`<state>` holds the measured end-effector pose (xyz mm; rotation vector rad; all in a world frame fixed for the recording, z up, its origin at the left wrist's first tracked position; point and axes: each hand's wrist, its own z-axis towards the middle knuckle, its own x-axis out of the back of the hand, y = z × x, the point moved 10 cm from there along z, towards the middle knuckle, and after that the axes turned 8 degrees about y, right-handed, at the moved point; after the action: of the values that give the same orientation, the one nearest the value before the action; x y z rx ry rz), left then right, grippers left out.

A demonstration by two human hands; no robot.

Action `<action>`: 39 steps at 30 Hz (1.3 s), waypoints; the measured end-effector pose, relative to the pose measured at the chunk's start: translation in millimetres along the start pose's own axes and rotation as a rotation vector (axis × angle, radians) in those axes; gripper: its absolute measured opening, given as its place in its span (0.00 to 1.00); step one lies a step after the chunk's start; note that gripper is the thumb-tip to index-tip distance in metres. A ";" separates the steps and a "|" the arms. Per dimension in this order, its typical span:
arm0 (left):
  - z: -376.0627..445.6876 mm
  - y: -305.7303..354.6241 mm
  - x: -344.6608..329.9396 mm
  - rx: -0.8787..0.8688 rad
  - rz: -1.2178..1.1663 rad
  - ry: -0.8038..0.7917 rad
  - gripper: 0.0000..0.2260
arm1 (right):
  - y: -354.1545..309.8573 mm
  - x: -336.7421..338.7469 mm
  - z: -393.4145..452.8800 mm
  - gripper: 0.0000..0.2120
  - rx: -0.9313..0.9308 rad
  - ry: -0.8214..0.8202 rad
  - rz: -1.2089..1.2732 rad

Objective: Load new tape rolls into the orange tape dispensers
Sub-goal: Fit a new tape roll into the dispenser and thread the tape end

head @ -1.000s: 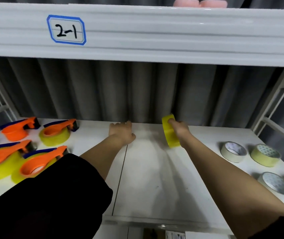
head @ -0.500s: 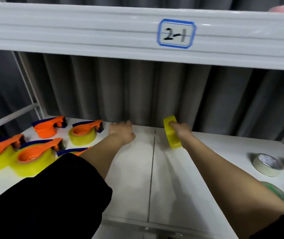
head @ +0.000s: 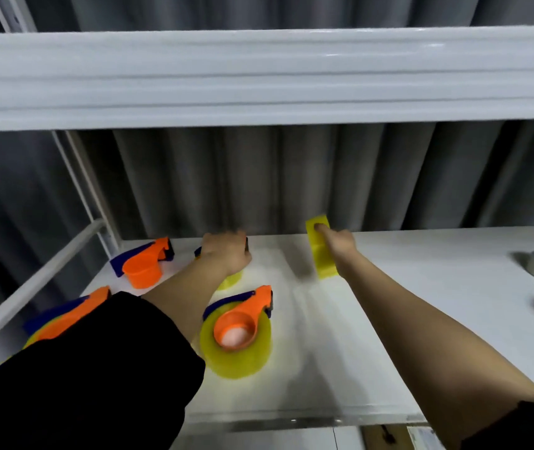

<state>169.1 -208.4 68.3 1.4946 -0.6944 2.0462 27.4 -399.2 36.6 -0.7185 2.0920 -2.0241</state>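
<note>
Yellow tape roll (head: 321, 251) stands on edge, gripped by right hand (head: 339, 246).

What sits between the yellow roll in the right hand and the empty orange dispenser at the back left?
The left hand, resting on another dispenser, lies between the yellow roll and the empty dispenser.

A grey pleated curtain (head: 291, 177) hung behind the white shelf (head: 421, 287), with an upper shelf board (head: 259, 76) above.
</note>
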 end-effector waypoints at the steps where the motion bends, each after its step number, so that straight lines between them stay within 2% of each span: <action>1: -0.7 -6.5 -0.9 -0.002 -0.007 0.002 0.21 | -0.8 -6.0 -3.7 0.16 0.000 -0.001 -0.002; 6: -4.5 -31.3 -7.9 0.013 0.000 0.014 0.23 | -1.9 -27.8 -9.8 0.12 0.019 -0.013 -0.054; 11: -12.5 -47.3 -22.2 0.053 0.028 -0.008 0.25 | 1.5 -37.5 -9.1 0.18 0.042 -0.018 -0.108; 14: -21.0 -55.9 -30.2 0.058 0.051 -0.035 0.27 | 2.2 -45.6 -10.1 0.18 0.047 -0.028 -0.112; 20: -24.4 -100.0 -37.0 0.110 0.039 -0.054 0.20 | -3.3 -67.1 -11.9 0.20 0.039 -0.032 -0.111; 23: -22.4 -123.1 -39.6 0.108 0.073 -0.066 0.20 | -10.9 -79.4 -13.2 0.21 0.046 -0.019 -0.104; 26: -19.7 -147.8 -50.5 0.125 0.096 -0.111 0.23 | -18.6 -91.5 -15.2 0.21 0.063 0.024 -0.091; 31: -14.8 -188.6 -73.7 0.099 0.091 -0.185 0.22 | -20.8 -120.7 -29.8 0.14 0.081 0.121 -0.063; 39: -3.2 -218.9 -108.3 0.032 0.112 -0.287 0.19 | -15.2 -139.9 -49.3 0.15 0.098 0.261 -0.023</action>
<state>341.1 -55.3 -13.3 1.8282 -0.8761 1.9492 132.7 -294.3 24.3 -0.4876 2.1034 -2.3248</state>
